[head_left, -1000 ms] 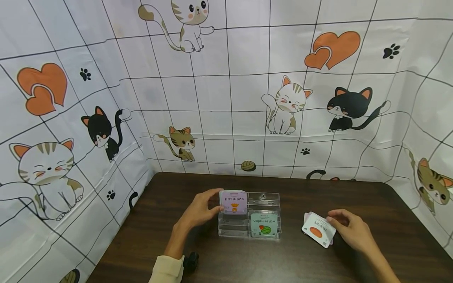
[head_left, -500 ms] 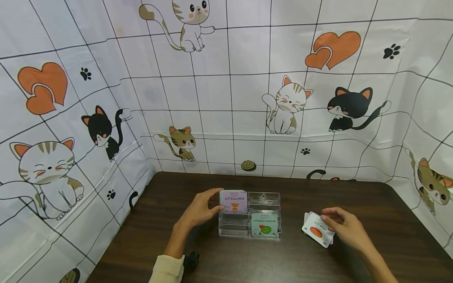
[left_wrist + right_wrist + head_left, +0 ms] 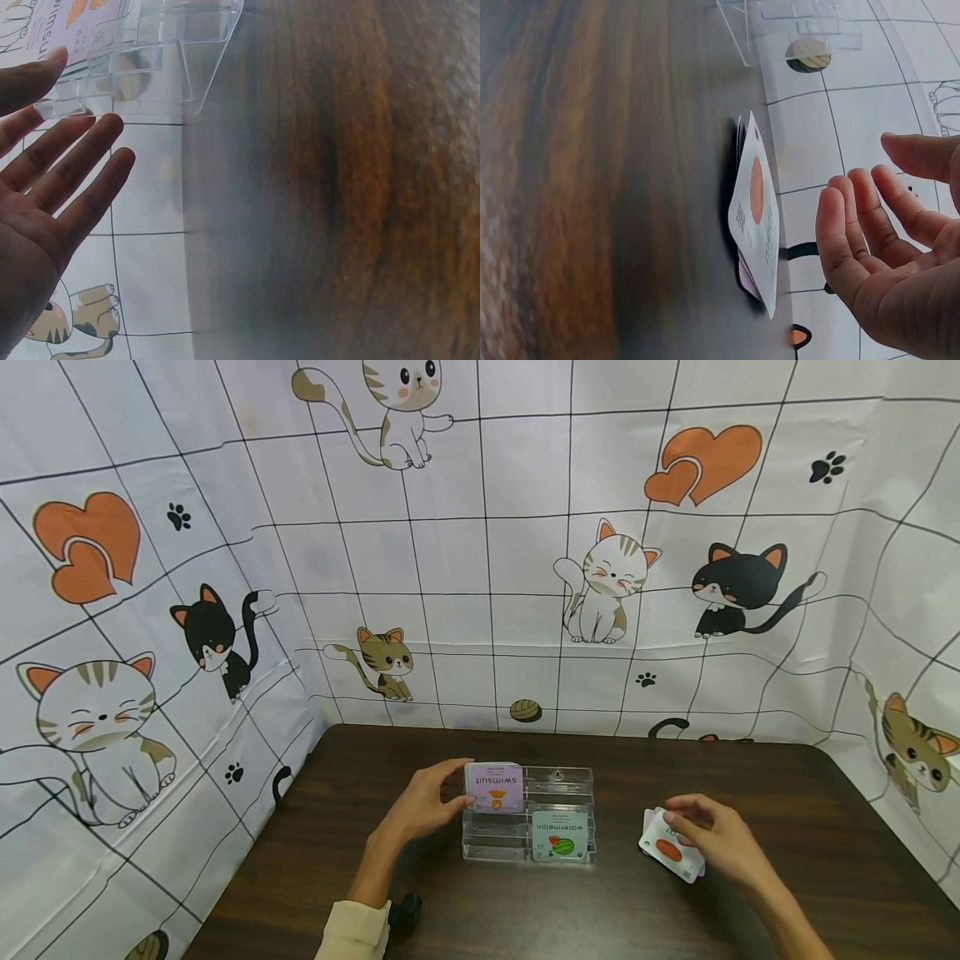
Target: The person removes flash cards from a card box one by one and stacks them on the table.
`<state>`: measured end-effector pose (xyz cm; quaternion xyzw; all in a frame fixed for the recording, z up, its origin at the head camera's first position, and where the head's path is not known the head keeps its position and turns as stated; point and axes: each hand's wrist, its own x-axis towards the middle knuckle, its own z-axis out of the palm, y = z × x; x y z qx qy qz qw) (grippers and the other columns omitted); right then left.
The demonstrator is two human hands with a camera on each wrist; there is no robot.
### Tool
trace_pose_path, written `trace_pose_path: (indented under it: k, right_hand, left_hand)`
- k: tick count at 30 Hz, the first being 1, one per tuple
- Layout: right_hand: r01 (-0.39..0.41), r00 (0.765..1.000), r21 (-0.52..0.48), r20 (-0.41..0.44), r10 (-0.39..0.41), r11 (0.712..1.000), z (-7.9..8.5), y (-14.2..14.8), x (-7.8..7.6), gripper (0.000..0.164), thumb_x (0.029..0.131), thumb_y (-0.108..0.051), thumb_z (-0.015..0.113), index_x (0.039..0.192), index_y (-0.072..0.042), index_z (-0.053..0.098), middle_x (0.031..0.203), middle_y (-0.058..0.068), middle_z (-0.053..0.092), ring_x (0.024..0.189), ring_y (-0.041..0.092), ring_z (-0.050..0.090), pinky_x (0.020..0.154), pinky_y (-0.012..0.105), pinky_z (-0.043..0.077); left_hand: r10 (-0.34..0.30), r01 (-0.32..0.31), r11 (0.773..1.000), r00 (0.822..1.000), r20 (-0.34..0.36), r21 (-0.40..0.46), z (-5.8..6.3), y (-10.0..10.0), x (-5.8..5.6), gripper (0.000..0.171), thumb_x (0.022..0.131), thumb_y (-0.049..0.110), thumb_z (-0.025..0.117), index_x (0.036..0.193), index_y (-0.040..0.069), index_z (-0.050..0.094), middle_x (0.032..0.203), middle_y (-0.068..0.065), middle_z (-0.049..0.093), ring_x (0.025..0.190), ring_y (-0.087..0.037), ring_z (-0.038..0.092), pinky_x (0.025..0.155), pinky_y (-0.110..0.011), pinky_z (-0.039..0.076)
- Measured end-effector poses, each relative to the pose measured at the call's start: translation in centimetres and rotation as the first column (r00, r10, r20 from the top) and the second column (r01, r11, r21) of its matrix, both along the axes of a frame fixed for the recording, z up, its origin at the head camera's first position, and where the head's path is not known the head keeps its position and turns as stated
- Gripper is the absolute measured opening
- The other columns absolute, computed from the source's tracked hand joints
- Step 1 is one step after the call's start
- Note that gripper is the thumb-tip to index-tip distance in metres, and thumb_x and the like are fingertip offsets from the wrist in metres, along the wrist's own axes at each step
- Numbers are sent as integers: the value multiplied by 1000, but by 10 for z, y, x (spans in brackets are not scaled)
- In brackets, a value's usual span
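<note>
A clear acrylic card holder (image 3: 495, 850) stands on the table, seen also in the left wrist view. In its rear left slot sits a purple "swimsuit" card (image 3: 498, 787), and a green "watermelon" card (image 3: 560, 837) fills the front right one. My left hand (image 3: 424, 802) grips the holder's left side by the swimsuit card between thumb and index finger; the other fingers stretch out straight. A small stack of cards with a white "meat" card (image 3: 757, 202) on top lies to the right. My right hand (image 3: 712, 835) hovers over it, fingers loosely bent and holding nothing.
The dark wooden table (image 3: 525, 910) carries the holder and the stack, with bare wood between them. A cat-print white curtain (image 3: 450, 568) hangs behind the table and along both sides. A black band (image 3: 406, 913) shows at my left wrist.
My right hand has shifted left over the card stack and now covers part of the meat card's lettering. The left hand, the holder and its cards have stayed in place.
</note>
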<state>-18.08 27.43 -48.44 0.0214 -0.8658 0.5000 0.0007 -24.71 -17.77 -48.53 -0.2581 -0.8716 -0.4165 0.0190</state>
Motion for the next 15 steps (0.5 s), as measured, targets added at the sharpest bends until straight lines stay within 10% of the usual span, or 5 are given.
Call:
trace_pose_path:
  k: [15]
  right_hand:
    - [-30,995,-42,89,33,999,4,-20,1,43,107,-25,70,136,5,62,117,12,69,95,10,70,77,27,63]
  left_hand:
    - [34,-35,999,999,-38,-38,0,0,0,58,97,11,81,150,8,59,134,-11,73,115,-25,74,99,-49,62]
